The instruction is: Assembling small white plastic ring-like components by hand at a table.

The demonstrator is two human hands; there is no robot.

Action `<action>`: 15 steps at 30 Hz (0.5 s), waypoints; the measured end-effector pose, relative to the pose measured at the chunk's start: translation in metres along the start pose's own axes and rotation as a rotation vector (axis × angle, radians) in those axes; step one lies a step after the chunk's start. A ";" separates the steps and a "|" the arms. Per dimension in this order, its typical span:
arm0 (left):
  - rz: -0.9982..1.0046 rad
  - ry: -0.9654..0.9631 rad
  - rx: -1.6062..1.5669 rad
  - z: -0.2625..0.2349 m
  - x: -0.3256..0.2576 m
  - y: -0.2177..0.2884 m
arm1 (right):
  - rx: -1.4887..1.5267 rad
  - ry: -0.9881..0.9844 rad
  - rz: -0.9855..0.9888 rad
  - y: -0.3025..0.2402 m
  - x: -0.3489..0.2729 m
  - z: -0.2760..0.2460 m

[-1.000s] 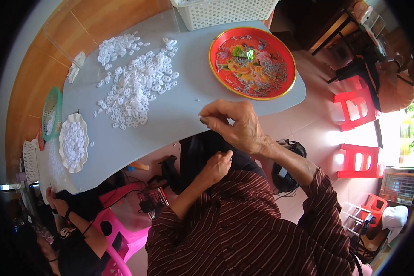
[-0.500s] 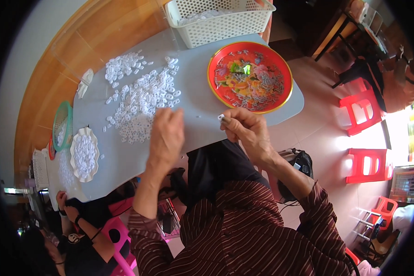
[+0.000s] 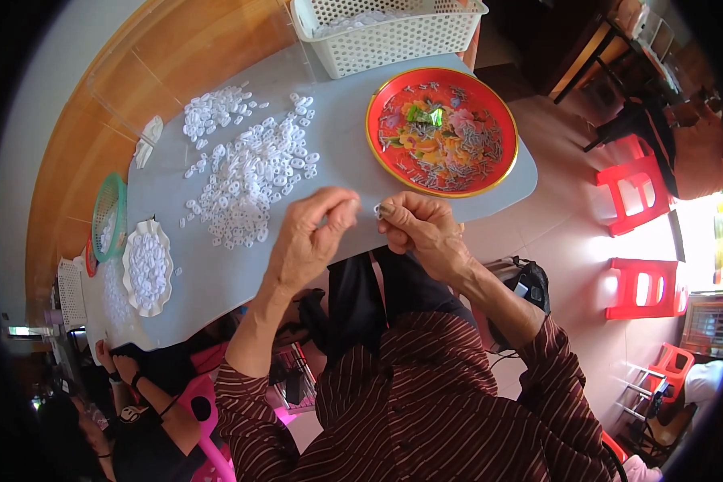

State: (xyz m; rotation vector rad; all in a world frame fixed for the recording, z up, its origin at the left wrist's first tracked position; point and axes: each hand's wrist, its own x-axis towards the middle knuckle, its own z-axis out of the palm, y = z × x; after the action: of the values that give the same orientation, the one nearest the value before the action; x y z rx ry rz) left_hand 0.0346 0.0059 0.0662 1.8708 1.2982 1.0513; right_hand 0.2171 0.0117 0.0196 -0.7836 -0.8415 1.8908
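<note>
My right hand (image 3: 426, 231) pinches a small white plastic piece (image 3: 378, 210) between thumb and fingertips, over the table's near edge. Close to its left, my left hand (image 3: 312, 233) has thumb and forefinger pressed together; anything between them is too small to make out. The fingertips of the two hands are a short gap apart. Beyond my left hand spreads a pile of white oval plastic pieces with holes (image 3: 253, 173). Past my right hand lies a round red floral tray (image 3: 384, 153), with many small grey screw-like pins (image 3: 482, 145) and a shiny green wrapper (image 3: 435, 117) in it.
On the grey table (image 3: 341, 104) stand a white perforated basket (image 3: 394, 50), a scalloped dish (image 3: 166, 299) of white pieces and a green basket (image 3: 119, 209). A co-worker (image 3: 149, 426) sits at the left. Red stools (image 3: 647, 289) stand on the floor at right.
My left hand has moved right, from beside the white pile toward my right hand. My right hand has shifted slightly left and still pinches the white piece.
</note>
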 end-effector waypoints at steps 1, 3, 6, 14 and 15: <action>-0.032 -0.045 -0.055 0.005 -0.001 0.003 | -0.031 -0.014 0.016 -0.001 0.001 0.000; -0.066 -0.087 -0.107 0.009 -0.004 0.003 | -0.110 -0.030 -0.010 -0.002 0.002 0.003; -0.131 -0.084 -0.102 0.013 -0.005 0.001 | -0.196 -0.027 -0.029 -0.003 0.002 0.002; -0.196 0.211 -0.292 0.038 -0.021 -0.005 | -0.174 0.005 -0.198 0.006 0.001 0.014; -0.182 0.242 -0.290 0.041 -0.022 -0.004 | -0.183 0.022 -0.212 0.007 0.002 0.014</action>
State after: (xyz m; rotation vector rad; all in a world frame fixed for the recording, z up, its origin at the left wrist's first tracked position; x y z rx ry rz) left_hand 0.0642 -0.0159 0.0373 1.4173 1.3386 1.3184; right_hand 0.2015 0.0074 0.0216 -0.7906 -1.0516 1.6319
